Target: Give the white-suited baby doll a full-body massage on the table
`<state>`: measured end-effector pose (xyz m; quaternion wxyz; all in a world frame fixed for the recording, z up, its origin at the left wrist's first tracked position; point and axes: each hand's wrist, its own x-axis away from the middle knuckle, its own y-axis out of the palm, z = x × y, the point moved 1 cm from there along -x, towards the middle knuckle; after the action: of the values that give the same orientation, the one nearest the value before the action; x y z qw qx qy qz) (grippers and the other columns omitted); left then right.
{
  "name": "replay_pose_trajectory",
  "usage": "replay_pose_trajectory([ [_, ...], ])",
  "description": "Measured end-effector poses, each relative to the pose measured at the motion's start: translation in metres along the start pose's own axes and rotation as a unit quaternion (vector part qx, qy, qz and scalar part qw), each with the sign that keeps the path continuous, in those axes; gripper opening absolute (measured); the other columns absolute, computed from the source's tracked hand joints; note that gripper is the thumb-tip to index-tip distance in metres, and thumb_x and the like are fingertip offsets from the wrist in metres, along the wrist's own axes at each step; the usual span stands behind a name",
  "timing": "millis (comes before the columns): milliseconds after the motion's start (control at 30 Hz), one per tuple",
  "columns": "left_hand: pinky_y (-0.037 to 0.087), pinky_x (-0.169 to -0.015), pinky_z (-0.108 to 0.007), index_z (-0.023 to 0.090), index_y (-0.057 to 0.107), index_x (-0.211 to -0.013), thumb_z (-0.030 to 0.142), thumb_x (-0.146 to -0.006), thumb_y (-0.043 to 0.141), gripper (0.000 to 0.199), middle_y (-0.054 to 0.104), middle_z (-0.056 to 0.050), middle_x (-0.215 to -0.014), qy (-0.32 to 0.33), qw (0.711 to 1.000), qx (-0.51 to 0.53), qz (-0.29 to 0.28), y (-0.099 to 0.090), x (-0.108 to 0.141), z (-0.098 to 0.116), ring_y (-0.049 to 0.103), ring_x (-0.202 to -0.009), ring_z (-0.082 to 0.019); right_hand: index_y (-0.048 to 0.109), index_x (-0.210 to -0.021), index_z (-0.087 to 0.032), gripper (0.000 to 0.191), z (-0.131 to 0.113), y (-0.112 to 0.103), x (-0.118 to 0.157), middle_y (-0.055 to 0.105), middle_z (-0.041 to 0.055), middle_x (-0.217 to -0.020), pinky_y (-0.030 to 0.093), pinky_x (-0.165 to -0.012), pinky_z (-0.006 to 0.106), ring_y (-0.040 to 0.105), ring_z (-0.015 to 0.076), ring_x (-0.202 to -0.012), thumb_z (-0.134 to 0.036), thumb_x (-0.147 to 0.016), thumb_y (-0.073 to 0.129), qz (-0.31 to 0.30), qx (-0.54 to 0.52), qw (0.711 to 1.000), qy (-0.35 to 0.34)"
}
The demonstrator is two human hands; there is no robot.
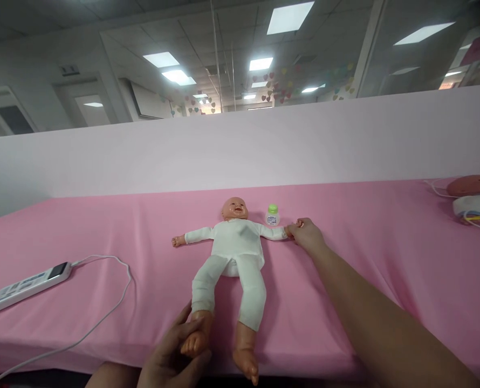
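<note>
A baby doll (pixel 238 242) in a white cloth suit lies face up on the pink sheet (pixel 151 226), arms spread and feet toward me. At the near edge, my left hand (pixel 177 347) is closed around the doll's foot on the left, fingers over the ankle and thumb below. My right hand (pixel 308 235) reaches up from the right and pinches the doll's small hand at the end of its sleeve. Just beyond that arm stands a small clear bottle (pixel 272 215) with a green lid, touched by neither hand.
On the left lies a white handheld device (pixel 29 285) with a cable (pixel 122 296) curling toward the near edge. A second doll (pixel 474 194) with thin tubes is partly visible at the far right. Behind the surface runs a low white wall (pixel 240 153) with glass above.
</note>
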<state>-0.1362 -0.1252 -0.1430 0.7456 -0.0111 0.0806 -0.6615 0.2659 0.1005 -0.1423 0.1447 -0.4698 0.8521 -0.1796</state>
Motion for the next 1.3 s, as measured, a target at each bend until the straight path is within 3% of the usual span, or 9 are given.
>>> replay_pose_trajectory([
  [167, 0.047, -0.114, -0.050, 0.029, 0.080, -0.110, 0.041, -0.072, 0.088, 0.040, 0.053, -0.008, -0.156, 0.013, 1.000, -0.006, -0.021, 0.012, -0.020, 0.039, 0.051, -0.141, -0.040, 0.056, -0.132, -0.026, 0.060, -0.034, 0.003, 0.030, 0.074, 0.0075, -0.109, 0.057, -0.079, 0.037, 0.072, 0.0256, -0.092, -0.049, -0.079, 0.073, 0.067, -0.049, 0.991, -0.105],
  [333, 0.048, -0.112, -0.047, 0.027, 0.078, -0.115, 0.032, -0.073, 0.084, 0.043, 0.050, -0.010, -0.159, 0.067, 0.996, -0.039, -0.045, 0.033, -0.059, 0.062, 0.048, -0.144, -0.038, 0.061, -0.123, -0.025, 0.037, -0.067, 0.027, 0.076, 0.073, 0.0065, -0.114, 0.060, -0.079, 0.036, 0.070, 0.0222, -0.094, -0.041, -0.090, 0.065, -0.007, -0.104, 0.941, -0.322],
  [500, 0.057, -0.100, -0.046, 0.023, 0.077, -0.117, 0.029, -0.070, 0.085, 0.048, 0.048, -0.012, -0.160, 0.052, 0.996, -0.001, -0.077, 0.059, -0.094, 0.063, 0.061, -0.130, -0.038, 0.070, -0.115, -0.026, 0.026, -0.073, 0.049, 0.097, 0.073, 0.0058, -0.108, 0.054, -0.091, 0.042, 0.065, 0.0245, -0.101, -0.019, -0.091, 0.064, -0.100, 0.027, 0.864, -0.493],
  [733, 0.054, -0.105, -0.046, 0.023, 0.078, -0.118, 0.024, -0.070, 0.083, 0.048, 0.036, -0.009, -0.167, 0.038, 0.996, 0.001, -0.076, 0.072, -0.116, 0.051, 0.055, -0.137, -0.038, 0.078, -0.099, -0.028, 0.029, -0.070, 0.061, 0.101, 0.072, 0.0042, -0.100, 0.050, -0.092, 0.040, 0.059, 0.0236, -0.100, -0.006, -0.091, 0.060, -0.130, 0.122, 0.816, -0.549],
  [833, 0.055, -0.105, -0.042, 0.025, 0.077, -0.119, 0.027, -0.071, 0.083, 0.048, 0.040, -0.009, -0.165, 0.059, 0.995, -0.011, -0.076, 0.068, -0.107, 0.050, 0.050, -0.143, -0.037, 0.077, -0.105, -0.027, 0.028, -0.069, 0.060, 0.100, 0.072, 0.0054, -0.104, 0.051, -0.095, 0.042, 0.060, 0.0243, -0.102, -0.009, -0.091, 0.061, -0.122, 0.100, 0.828, -0.539],
  [933, 0.056, -0.103, -0.040, 0.026, 0.079, -0.116, 0.031, -0.072, 0.082, 0.044, 0.048, -0.009, -0.160, 0.093, 0.993, -0.049, -0.052, 0.055, -0.084, 0.050, 0.046, -0.146, -0.038, 0.071, -0.118, -0.026, 0.029, -0.066, 0.054, 0.092, 0.072, 0.0070, -0.113, 0.053, -0.096, 0.044, 0.062, 0.0255, -0.107, -0.017, -0.092, 0.062, -0.090, 0.028, 0.868, -0.488],
  [1100, 0.060, -0.097, -0.042, 0.031, 0.082, -0.110, 0.038, -0.072, 0.084, 0.038, 0.049, -0.006, -0.159, 0.041, 0.997, -0.060, -0.034, 0.022, -0.031, 0.051, 0.050, -0.142, -0.041, 0.059, -0.133, -0.026, 0.046, -0.051, 0.030, 0.059, 0.072, 0.0077, -0.120, 0.058, -0.079, 0.038, 0.070, 0.0240, -0.095, -0.042, -0.091, 0.065, -0.003, -0.102, 0.957, -0.273],
  [1200, 0.057, -0.104, -0.047, 0.036, 0.084, -0.105, 0.038, -0.066, 0.091, 0.040, 0.055, -0.002, -0.155, -0.007, 0.997, -0.070, -0.042, 0.006, -0.009, 0.049, 0.054, -0.138, -0.042, 0.055, -0.135, -0.025, 0.058, -0.036, 0.012, 0.034, 0.074, 0.0078, -0.113, 0.056, -0.079, 0.038, 0.071, 0.0252, -0.092, -0.047, -0.084, 0.069, 0.042, -0.070, 0.986, -0.143],
  [1300, 0.051, -0.110, -0.051, 0.036, 0.084, -0.103, 0.039, -0.066, 0.092, 0.038, 0.057, -0.003, -0.152, -0.017, 0.996, -0.069, -0.059, -0.002, 0.000, 0.036, 0.055, -0.137, -0.042, 0.056, -0.130, -0.024, 0.056, -0.021, 0.000, 0.015, 0.074, 0.0087, -0.110, 0.053, -0.073, 0.036, 0.071, 0.0277, -0.092, -0.048, -0.081, 0.068, 0.041, -0.001, 0.998, -0.056],
])
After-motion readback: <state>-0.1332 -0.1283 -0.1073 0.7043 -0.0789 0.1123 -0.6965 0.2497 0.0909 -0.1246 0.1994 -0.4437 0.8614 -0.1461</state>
